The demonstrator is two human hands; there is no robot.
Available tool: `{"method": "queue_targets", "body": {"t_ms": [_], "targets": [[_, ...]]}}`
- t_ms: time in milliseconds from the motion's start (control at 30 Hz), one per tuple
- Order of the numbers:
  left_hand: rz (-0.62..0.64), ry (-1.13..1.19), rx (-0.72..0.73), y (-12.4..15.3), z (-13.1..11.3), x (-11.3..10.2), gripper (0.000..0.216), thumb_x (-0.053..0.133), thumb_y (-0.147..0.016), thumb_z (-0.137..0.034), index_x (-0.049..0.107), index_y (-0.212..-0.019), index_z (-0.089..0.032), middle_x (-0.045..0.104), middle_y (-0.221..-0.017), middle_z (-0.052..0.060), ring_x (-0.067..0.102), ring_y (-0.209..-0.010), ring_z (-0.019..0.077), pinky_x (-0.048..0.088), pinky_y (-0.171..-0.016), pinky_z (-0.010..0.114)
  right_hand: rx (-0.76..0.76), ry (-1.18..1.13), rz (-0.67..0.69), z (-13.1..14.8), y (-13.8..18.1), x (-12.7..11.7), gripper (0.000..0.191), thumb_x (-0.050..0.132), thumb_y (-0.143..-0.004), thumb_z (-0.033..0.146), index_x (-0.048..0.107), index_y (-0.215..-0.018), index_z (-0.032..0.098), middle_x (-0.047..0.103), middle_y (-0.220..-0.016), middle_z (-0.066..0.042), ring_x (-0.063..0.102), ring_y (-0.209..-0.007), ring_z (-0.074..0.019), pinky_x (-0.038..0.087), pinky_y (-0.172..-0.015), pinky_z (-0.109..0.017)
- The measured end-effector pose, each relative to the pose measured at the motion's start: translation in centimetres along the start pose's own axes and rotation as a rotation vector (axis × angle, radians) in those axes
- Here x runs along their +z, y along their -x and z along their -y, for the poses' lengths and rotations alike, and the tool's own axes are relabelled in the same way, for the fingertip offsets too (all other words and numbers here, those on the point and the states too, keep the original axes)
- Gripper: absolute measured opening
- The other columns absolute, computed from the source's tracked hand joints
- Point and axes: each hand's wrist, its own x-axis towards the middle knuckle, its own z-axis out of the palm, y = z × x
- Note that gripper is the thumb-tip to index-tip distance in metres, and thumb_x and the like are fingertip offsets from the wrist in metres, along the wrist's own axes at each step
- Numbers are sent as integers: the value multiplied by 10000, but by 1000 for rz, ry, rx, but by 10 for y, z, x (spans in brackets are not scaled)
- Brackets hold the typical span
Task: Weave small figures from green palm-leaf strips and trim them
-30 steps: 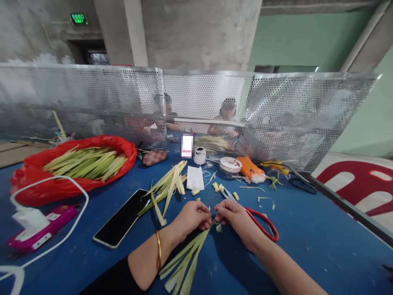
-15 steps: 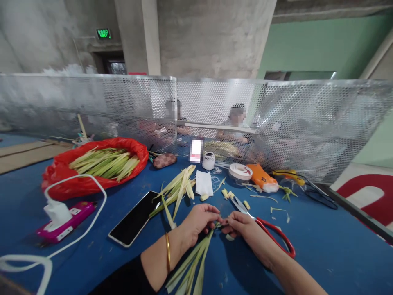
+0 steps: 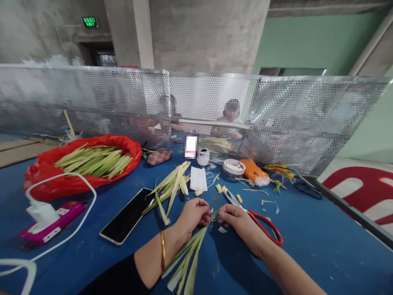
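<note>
My left hand (image 3: 194, 214), with a gold bangle at its wrist, is closed around the tied-looking upper end of a bundle of pale green husk strips (image 3: 188, 262). The strips fan down toward the table's front edge. Close to the right of it, my right hand (image 3: 232, 216) is pinched at thin green ends sticking out of the bundle; what lies between its fingertips is too small to make out. Red-handled scissors (image 3: 264, 226) lie partly behind the right hand, blades pointing away. Loose husks (image 3: 172, 184) rest beyond the left hand.
A red plastic bag (image 3: 33, 164) full of husks, a purple power strip (image 3: 52, 227) with white cable and a phone (image 3: 127, 217) are on the left. Thread spool (image 3: 203, 157), tape roll (image 3: 234, 167) and orange packet (image 3: 252, 172) stand before a perforated metal screen (image 3: 208, 94); people sit behind it.
The view has turned slightly right, so everything sits further left. My fingertips are a little further apart, showing more of the bundle's thin ends. The left hand keeps its hold.
</note>
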Motion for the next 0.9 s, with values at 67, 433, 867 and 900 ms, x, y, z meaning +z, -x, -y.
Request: {"method": "queue_targets", "body": {"t_ms": [67, 433, 867, 900], "targets": [[11, -16, 19, 0, 1, 0, 84, 596, -735, -162, 522, -775, -154, 611, -613, -15, 529, -454, 70, 402, -422, 175, -22, 0, 13, 1, 1, 1, 229, 608, -732, 395, 570, -667, 179, 584, -650, 3, 462, -614, -128, 350, -617, -264], [196, -135, 19, 6, 1, 0, 109, 673, -568, -166, 665, -665, -116, 621, -548, -2, 524, -470, 79, 441, -511, 214, -195, 44, -86, 0, -1, 4, 284, 611, -758, 411, 551, -617, 172, 531, -670, -1, 468, -669, -148, 360, -643, -269], [255, -163, 44, 11, -4, 1, 235, 745, -613, -318, 633, -685, -124, 636, -616, 4, 545, -505, 81, 477, -563, 235, -71, 87, -91, -2, -1, 1, 228, 621, -736, 390, 620, -715, 163, 554, -617, 22, 434, -577, -114, 325, -547, -240], [256, -158, 45, 11, -3, 1, 245, 750, -615, -324, 632, -696, -125, 635, -618, 3, 545, -507, 81, 478, -559, 233, -58, 105, -71, -1, -1, -1, 223, 644, -715, 385, 634, -738, 164, 563, -625, 23, 441, -579, -115, 328, -545, -237]]}}
